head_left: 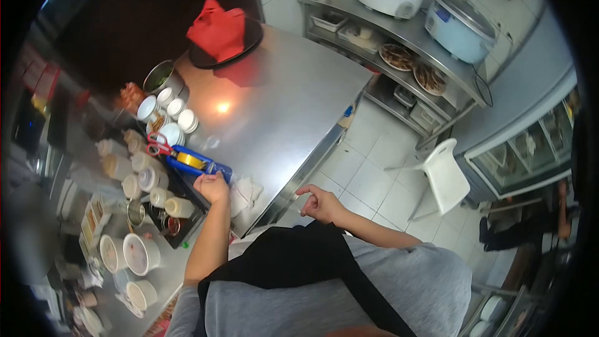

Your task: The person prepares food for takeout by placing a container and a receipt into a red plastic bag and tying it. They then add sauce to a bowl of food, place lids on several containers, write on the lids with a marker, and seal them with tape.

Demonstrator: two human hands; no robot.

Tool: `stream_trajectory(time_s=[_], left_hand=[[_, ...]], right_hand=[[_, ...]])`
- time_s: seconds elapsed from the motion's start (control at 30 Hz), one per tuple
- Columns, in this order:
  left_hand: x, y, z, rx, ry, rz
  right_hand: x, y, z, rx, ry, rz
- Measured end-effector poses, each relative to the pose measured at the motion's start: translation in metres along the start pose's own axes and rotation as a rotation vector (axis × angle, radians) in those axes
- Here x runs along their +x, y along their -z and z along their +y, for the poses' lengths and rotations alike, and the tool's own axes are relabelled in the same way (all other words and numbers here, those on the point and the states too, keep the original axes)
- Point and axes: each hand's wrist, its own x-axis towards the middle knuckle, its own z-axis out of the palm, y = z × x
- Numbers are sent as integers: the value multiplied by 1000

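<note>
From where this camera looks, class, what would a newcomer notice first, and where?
The bright red bag would probably come first, on a dark round tray at the far end of the steel table. Then perhaps the blue tape dispenser, near left, by the left hand.

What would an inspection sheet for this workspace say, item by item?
Surface: steel table, shiny, with a bright light reflection.
Job's things: blue tape dispenser with yellow tape roll; red-handled scissors beside it.
Clutter: white cloth, white cups, squeeze bottles; red bag on black tray.
Grippers: left hand curled at the dispenser's near end, grip unclear; right hand apart from it, index finger extended, nothing seen in it.
Cables: dark cord by the shelf unit.
Surroundings: two rice cookers, white chair, another person at far right.
</note>
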Motion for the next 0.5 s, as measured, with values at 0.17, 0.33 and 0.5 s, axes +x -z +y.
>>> stream_trajectory(time_s=[0.17, 0.33, 0.5], left_hand=[[-23, 20, 31, -472, 265, -100], [-13, -1, 14, -793, 554, -110], [-19, 8, 31, -934, 634, -86]], right_hand=[[-8, 6, -3, -28, 250, 79], [-25, 2, -53, 187, 165, 88], [-24, 1, -93, 394, 221, 57]])
